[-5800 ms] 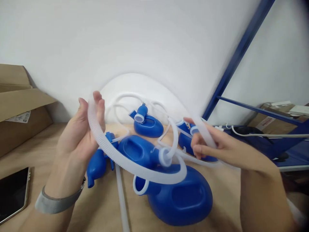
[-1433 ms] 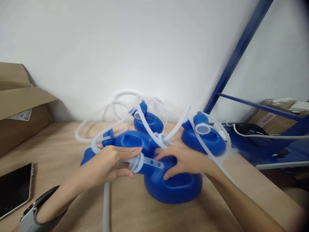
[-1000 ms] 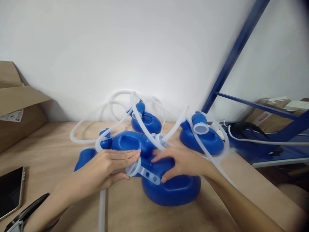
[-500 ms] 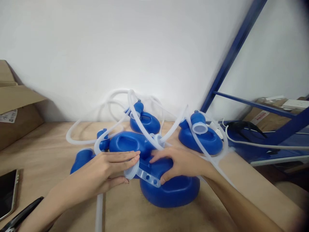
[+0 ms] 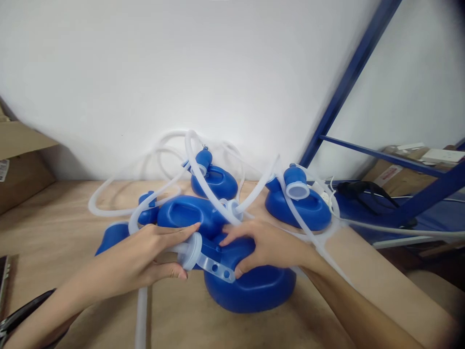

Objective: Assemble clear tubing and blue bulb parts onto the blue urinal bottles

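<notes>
Grasped the white cap [image 5: 191,252] in the grip of the left hand [image 5: 156,254], with the thumb below and the fingertips on the upper rim. Held it at the neck of the front blue jug [image 5: 250,294], on the near part of the worktop [image 5: 181,317]; could not tell if fully seated or only resting there. Saw a short piece of tube between palm and cap, then lost it behind the fingers. Noticed the perforated strap [image 5: 206,263], slanting from the cap over the jug and ending just beside the right thumb.

Found the right hand [image 5: 278,242] laid over the upper body of the same jug, grasping it between thumb and forefinger; could not see the other fingers well.

Saw the middle blue jug [image 5: 185,211] partly covered by the left hand. Could not follow the white tubing [image 5: 204,182] end to end among its crossings. Saw the lower tube [image 5: 141,315] cut by the bottom edge, and the cardboard box [image 5: 22,169] by the left edge.
</notes>
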`<state>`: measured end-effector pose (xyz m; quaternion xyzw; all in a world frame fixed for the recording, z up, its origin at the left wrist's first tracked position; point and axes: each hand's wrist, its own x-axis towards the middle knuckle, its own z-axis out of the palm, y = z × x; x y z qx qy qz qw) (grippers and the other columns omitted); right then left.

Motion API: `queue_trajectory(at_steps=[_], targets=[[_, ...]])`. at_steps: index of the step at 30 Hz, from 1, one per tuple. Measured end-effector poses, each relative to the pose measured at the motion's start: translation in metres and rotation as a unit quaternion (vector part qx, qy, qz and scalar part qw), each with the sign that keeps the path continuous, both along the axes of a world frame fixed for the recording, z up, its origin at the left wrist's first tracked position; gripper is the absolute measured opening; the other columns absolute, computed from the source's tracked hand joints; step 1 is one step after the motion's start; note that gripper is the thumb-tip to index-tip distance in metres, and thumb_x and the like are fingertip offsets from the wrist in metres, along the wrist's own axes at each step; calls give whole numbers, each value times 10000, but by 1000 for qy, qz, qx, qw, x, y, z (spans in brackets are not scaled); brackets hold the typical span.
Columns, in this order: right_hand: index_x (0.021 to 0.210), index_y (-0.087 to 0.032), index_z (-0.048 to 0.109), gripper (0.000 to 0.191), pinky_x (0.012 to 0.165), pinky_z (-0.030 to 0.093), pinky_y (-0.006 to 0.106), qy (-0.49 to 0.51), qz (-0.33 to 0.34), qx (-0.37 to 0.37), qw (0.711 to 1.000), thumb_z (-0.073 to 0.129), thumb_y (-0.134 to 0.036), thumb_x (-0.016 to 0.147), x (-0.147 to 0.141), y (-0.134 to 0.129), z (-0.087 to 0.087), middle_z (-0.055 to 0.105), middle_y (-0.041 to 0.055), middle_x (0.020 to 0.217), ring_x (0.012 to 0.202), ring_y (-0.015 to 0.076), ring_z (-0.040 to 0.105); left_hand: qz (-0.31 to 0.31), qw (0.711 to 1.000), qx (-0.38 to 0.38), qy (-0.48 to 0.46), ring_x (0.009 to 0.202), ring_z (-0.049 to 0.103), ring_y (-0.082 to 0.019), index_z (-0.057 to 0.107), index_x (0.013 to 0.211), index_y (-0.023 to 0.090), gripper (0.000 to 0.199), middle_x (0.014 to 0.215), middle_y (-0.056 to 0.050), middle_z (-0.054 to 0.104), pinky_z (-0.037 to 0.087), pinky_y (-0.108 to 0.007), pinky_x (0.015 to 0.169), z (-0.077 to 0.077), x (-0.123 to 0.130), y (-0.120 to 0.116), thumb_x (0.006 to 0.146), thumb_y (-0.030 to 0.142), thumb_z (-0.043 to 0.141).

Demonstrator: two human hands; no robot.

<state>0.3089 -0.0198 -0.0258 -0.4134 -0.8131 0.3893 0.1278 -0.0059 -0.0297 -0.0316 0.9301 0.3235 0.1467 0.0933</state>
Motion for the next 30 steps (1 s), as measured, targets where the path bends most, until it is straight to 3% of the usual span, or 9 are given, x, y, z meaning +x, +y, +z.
queue_trajectory(at_steps=[7,10,16,21,26,30], targets=[[1169,-349,810,498,1160,461,450,17,-19,-8,1000,949,-361,690,-2,-4,-4,724,15,1394,1364,330,623,19,994,104,16,982,770,-257,281,1660,382,721,1378,-46,725,620,-338,796,-23,-11,-4,1026,593,553],[1102,-347,822,470,1126,486,452,17,-36,-17,999,969,-340,656,-4,-7,-4,720,12,1400,1341,332,634,27,991,131,29,1009,768,-280,238,1682,279,733,1343,-103,736,625,-373,831,-29,-6,-10,1050,521,523],[1026,-325,799,449,1003,539,431,19,-59,19,998,980,-322,615,-5,-9,-7,739,-6,1342,1200,313,696,10,969,246,28,831,760,-318,45,1697,94,743,1217,-228,738,618,-422,662,-39,16,-11,1092,415,333],[986,-320,792,411,914,550,401,7,-71,28,997,975,-329,618,-6,-11,-9,768,-16,1209,1093,286,711,36,950,310,-11,687,742,-281,213,1623,62,646,952,-177,740,584,-342,536,-50,28,-1,1098,438,208],[966,-333,789,395,906,541,391,14,-74,25,997,976,-348,618,-7,-13,-12,769,-26,1167,1071,271,704,88,949,300,-40,605,699,-223,428,1395,123,475,970,-150,731,550,-317,528,-60,32,-3,1088,420,222],[937,-334,794,332,913,539,401,16,-67,23,997,957,-333,648,-7,-11,-14,775,-24,1147,1089,282,700,107,959,259,-34,565,668,-214,471,1296,158,404,945,-122,731,503,-323,504,-63,33,-8,1069,409,249]])
